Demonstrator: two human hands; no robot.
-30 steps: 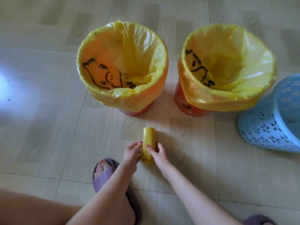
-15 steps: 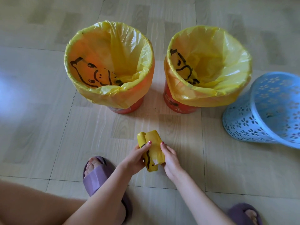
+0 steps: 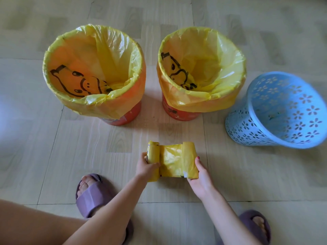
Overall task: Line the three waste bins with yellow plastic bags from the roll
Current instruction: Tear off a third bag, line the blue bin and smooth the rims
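Note:
Two orange bins stand on the floor, the left bin (image 3: pixel 122 115) and the middle bin (image 3: pixel 182 114), each lined with a yellow bag carrying a black cartoon print. A blue perforated bin (image 3: pixel 247 128) with no bag stands at the right. My left hand (image 3: pixel 146 166) grips the yellow bag roll (image 3: pixel 153 152) just above the floor. My right hand (image 3: pixel 200 177) pinches the free end of the unrolled yellow bag (image 3: pixel 177 161), which stretches between the two hands.
Pale wood-look floor tiles (image 3: pixel 88 149) lie all around. My feet in purple slippers, the left slipper (image 3: pixel 92 195) and the right slipper (image 3: pixel 254 225), stand close below the hands. My bare leg fills the lower left corner.
The roll lay on the floor a second ago. Both hands lifted it, and the right hand has drawn a length of bag out to the right while the left keeps the roll.

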